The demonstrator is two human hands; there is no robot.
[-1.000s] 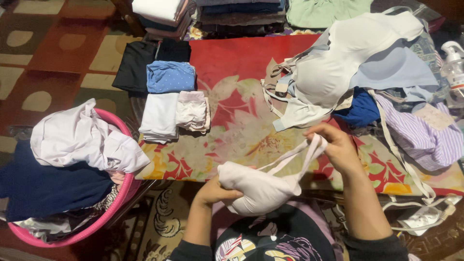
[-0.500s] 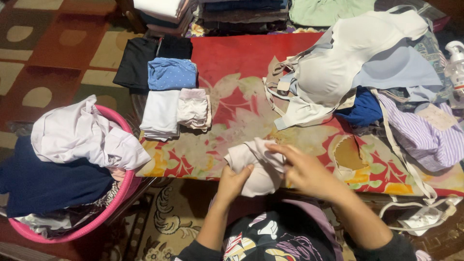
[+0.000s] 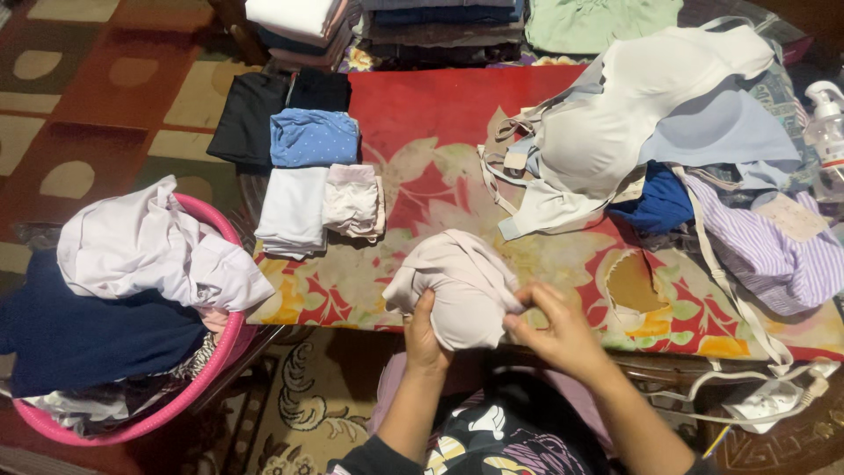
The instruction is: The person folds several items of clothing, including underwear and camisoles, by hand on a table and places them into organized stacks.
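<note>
This is a room in a home, set up for sorting laundry; a low table under a red floral cloth fills the middle of the frame, with small folded garments laid in rows at its left and a loose heap of bras and tops at upper right; a pink laundry basket heaped with clothes stands at lower left; stacks of folded clothes line the top edge; a patterned carpet covers the floor at upper left.
</note>
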